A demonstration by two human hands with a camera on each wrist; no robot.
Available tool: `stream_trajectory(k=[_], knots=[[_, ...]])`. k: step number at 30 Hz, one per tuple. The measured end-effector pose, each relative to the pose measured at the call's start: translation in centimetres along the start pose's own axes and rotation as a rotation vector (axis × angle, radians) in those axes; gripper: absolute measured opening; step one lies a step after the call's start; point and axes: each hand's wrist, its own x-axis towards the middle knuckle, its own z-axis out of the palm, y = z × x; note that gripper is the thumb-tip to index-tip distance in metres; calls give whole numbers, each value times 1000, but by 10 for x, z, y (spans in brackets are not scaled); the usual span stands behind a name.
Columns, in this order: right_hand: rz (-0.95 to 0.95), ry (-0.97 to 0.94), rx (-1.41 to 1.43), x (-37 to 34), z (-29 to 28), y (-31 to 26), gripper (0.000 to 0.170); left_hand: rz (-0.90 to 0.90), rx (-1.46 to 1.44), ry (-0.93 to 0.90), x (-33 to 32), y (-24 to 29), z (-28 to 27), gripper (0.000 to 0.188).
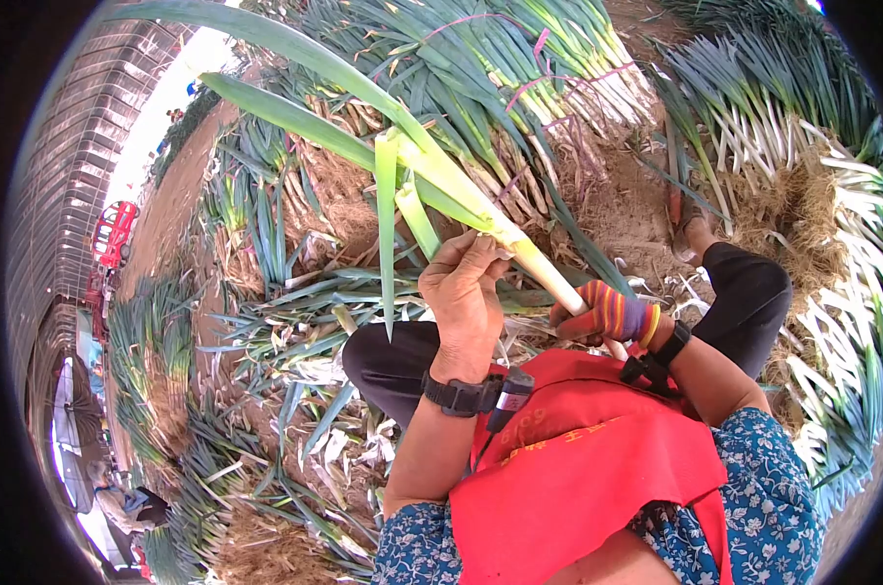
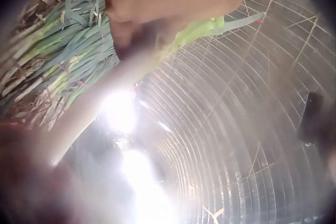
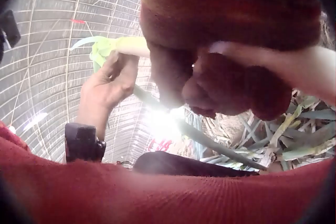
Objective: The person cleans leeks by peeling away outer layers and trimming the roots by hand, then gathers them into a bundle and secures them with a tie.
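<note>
A long green onion (image 1: 549,276) slants across the front of the body in the head view, green leaves up to the left, white stem down to the right. The bare left hand (image 1: 468,292) pinches it where leaves meet stem; two pale leaf strips hang beside that spot. Lower on the white stem, the right hand (image 1: 607,314), in a striped glove, has its fingers curled round it. The left wrist view shows the left hand (image 2: 173,8) at the stem (image 2: 79,111). In the right wrist view the gloved right hand (image 3: 226,50) grips the stem (image 3: 310,69).
Bundles of green onions (image 1: 470,88) lie on the soil ahead, with more rows (image 1: 841,292) along the right. Loose leaves and peelings (image 1: 339,444) cover the ground at the left. A red apron (image 1: 578,468) covers the lap. Another person (image 1: 124,502) is at the far left.
</note>
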Motion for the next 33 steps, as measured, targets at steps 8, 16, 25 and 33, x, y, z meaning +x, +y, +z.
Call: stream_trajectory(k=[8,16,25,33], knots=[[-60,61,-153,5,3,5,20,35,117,21,0,3,-3,10],[-10,15,-20,-9,1,-14,20,-124,140,-37,-3,-7,1,10],[-390,469,-529,10,-21,22,38,-392,534,-70,-15,-32,-45,14],[-783,999,-1102,-1,-21,34,38,-240,69,71,-5,32,-19,27]])
